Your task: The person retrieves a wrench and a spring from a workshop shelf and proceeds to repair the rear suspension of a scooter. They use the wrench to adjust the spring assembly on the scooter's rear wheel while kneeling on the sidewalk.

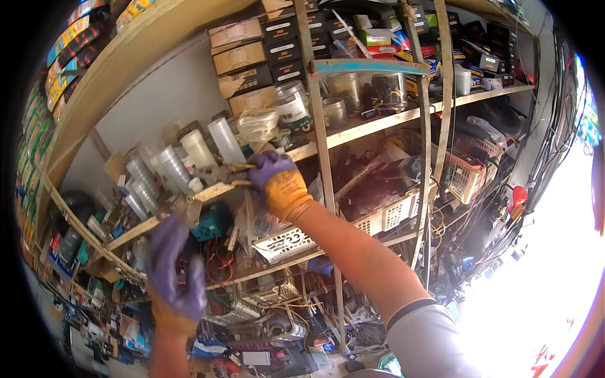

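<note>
A: In the head view, what is gripped by the purple-and-orange gloved right hand (277, 183)?
B: A slim tan two-pronged object (240, 167) is clamped by its curled fingers at the near edge of the wooden shelf (216, 191); the object's kind cannot be told.
A: And the purple-and-orange gloved left hand (175, 277)?
B: It is held up at the near left, blurred, thumb and fingers apart. Beyond it, translucent plastic cylinders (225, 140) are lined up on the shelf; a white slotted plastic basket (283, 244) is placed below the right hand.
</note>
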Motion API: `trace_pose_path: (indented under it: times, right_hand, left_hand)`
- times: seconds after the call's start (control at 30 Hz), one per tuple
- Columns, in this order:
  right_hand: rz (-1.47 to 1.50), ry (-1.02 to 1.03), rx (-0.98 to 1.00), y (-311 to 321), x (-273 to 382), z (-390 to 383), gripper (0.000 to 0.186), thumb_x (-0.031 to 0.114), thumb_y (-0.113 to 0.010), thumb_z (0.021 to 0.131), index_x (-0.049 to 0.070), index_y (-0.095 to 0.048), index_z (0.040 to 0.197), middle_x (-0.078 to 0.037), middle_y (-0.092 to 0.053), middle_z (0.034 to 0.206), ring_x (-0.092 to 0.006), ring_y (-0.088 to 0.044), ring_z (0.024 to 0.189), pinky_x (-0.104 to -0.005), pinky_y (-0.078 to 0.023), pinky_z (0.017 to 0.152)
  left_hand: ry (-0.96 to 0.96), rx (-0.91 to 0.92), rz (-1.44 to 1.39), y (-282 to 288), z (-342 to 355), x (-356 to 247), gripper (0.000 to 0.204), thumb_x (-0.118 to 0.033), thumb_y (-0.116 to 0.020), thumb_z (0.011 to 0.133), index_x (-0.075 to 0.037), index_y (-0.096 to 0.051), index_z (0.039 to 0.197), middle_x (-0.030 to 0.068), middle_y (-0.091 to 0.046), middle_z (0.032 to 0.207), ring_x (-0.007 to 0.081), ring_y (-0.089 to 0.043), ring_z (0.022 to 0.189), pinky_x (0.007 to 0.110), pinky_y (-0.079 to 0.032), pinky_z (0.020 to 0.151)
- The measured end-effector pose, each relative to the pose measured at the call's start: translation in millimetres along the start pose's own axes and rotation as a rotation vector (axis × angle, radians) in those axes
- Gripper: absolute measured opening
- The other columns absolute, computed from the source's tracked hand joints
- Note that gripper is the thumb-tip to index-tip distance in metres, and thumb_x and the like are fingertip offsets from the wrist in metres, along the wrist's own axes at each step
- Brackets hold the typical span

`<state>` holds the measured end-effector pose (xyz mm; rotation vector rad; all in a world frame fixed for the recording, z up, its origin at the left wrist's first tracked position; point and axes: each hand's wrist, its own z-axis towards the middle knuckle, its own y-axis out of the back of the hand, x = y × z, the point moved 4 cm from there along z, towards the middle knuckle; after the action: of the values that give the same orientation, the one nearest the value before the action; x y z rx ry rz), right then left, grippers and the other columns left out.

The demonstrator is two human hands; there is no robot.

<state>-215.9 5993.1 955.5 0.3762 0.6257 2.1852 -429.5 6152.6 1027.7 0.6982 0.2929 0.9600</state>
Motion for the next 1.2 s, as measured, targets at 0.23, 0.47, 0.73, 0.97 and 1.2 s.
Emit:
trace_pose_path:
  times: [0.23,0.47,0.73,0.97,1.2]
  right_hand:
    - [0.059,0.019,-0.006,-10.8,38.9,20.1,0.021,0.028,-0.064,0.083,0.015,-0.073,0.099,-0.009,-0.063,0.123,-0.0295,-0.058,0.117,-0.0451,-0.047,0.091]
    - [0.105,0.024,0.097,-17.9,14.2,7.4,0.023,0.024,-0.061,0.086,0.014,-0.073,0.102,-0.012,-0.06,0.127,-0.0329,-0.052,0.128,-0.0507,-0.044,0.102]
    - [0.137,0.097,0.135,-19.1,17.8,7.8,0.022,0.027,-0.059,0.091,0.017,-0.071,0.106,-0.011,-0.057,0.131,-0.0333,-0.048,0.132,-0.0528,-0.043,0.104]
    - [0.134,0.116,0.145,-27.0,2.3,-2.3,0.027,0.029,-0.056,0.092,0.021,-0.069,0.115,-0.012,-0.056,0.136,-0.038,-0.048,0.13,-0.0524,-0.042,0.103]
    - [0.056,0.198,-0.29,-110.3,12.6,-7.5,0.016,0.029,-0.066,0.072,0.016,-0.068,0.063,-0.002,-0.069,0.066,-0.0189,-0.068,0.062,-0.0361,-0.054,0.052]
  left_hand:
    - [-0.338,0.009,0.13,-68.4,218.5,21.1,0.034,-0.006,-0.061,0.091,-0.005,-0.062,0.124,0.0183,-0.062,0.132,0.0382,-0.06,0.119,0.042,-0.049,0.101]
    - [-0.079,0.458,-0.033,-212.3,352.2,84.6,0.029,-0.004,-0.058,0.091,-0.005,-0.065,0.119,0.0192,-0.068,0.116,0.0261,-0.065,0.108,0.037,-0.051,0.096]
    - [-0.396,0.653,0.052,-276.9,407.4,95.6,0.059,-0.01,-0.062,0.089,-0.014,-0.048,0.146,0.0139,-0.069,0.122,0.0236,-0.066,0.106,0.04,-0.054,0.091]
    - [-0.314,0.687,0.005,-315.8,413.6,103.7,0.055,-0.012,-0.063,0.089,-0.013,-0.05,0.142,0.0138,-0.069,0.12,0.0234,-0.066,0.104,0.04,-0.054,0.089]
    - [-0.215,0.603,-0.038,-323.0,416.5,130.1,0.051,-0.013,-0.063,0.088,-0.013,-0.052,0.139,0.0137,-0.07,0.118,0.0233,-0.066,0.103,0.039,-0.054,0.088]
